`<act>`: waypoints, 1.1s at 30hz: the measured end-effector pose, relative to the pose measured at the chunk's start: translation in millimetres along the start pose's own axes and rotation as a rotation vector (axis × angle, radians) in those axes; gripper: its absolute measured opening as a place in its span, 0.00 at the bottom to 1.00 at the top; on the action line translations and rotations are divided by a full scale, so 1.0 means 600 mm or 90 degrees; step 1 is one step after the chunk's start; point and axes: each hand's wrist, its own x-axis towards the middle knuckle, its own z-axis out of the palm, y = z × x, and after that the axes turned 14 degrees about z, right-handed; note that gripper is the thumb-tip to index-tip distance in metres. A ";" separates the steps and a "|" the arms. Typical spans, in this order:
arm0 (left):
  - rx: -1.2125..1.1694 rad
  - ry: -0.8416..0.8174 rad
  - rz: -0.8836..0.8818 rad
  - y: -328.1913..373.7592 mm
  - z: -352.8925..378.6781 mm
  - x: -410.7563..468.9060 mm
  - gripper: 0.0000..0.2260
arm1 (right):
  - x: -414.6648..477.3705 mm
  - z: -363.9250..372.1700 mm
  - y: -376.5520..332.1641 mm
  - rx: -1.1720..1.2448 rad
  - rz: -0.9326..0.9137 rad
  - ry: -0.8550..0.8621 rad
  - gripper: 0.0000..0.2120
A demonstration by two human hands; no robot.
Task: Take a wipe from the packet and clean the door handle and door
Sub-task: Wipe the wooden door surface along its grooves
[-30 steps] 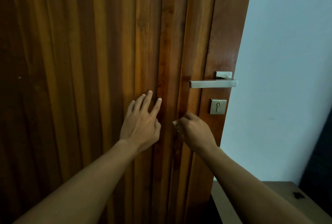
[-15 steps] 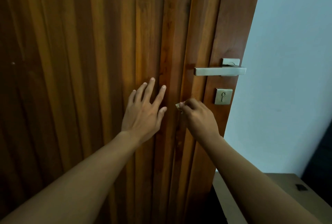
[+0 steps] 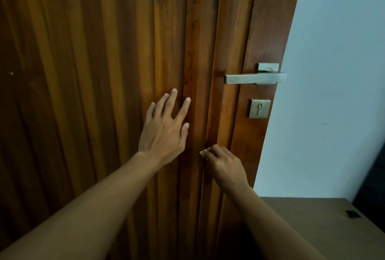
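A brown wooden door [image 3: 93, 72] with vertical grooves fills most of the view. Its brushed metal lever handle [image 3: 254, 78] sits at the right edge, with a square keyhole plate [image 3: 259, 108] below it. My left hand [image 3: 164, 130] lies flat on the door, fingers spread, left of the handle. My right hand [image 3: 226, 166] is closed on a small folded wipe [image 3: 202, 153], pressing it into a groove below the keyhole plate. Only a pale corner of the wipe shows. The packet is out of sight.
A pale blue wall [image 3: 333, 93] stands right of the door edge. A brown surface [image 3: 316, 224] with a small dark object [image 3: 353, 214] lies at the lower right. Something dark [image 3: 375, 176] stands at the far right edge.
My right hand with the wipe has slid down the groove, farther below the keyhole plate. My left hand stays flat on the door. The view has shifted slightly.
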 end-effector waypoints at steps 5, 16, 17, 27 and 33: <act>-0.006 -0.002 0.009 -0.003 -0.008 -0.003 0.27 | 0.003 -0.018 -0.011 -0.009 0.022 -0.075 0.12; -0.012 0.044 0.012 -0.029 -0.111 0.060 0.27 | 0.102 -0.209 -0.058 0.014 -0.020 0.010 0.13; -0.018 0.053 0.013 -0.032 -0.119 0.066 0.26 | 0.111 -0.224 -0.064 0.019 -0.030 0.013 0.13; -0.040 0.132 0.023 -0.110 -0.226 0.157 0.26 | 0.292 -0.389 -0.085 0.115 -0.019 0.146 0.06; -0.027 0.153 0.026 -0.135 -0.256 0.205 0.26 | 0.410 -0.437 -0.092 0.076 0.021 0.248 0.05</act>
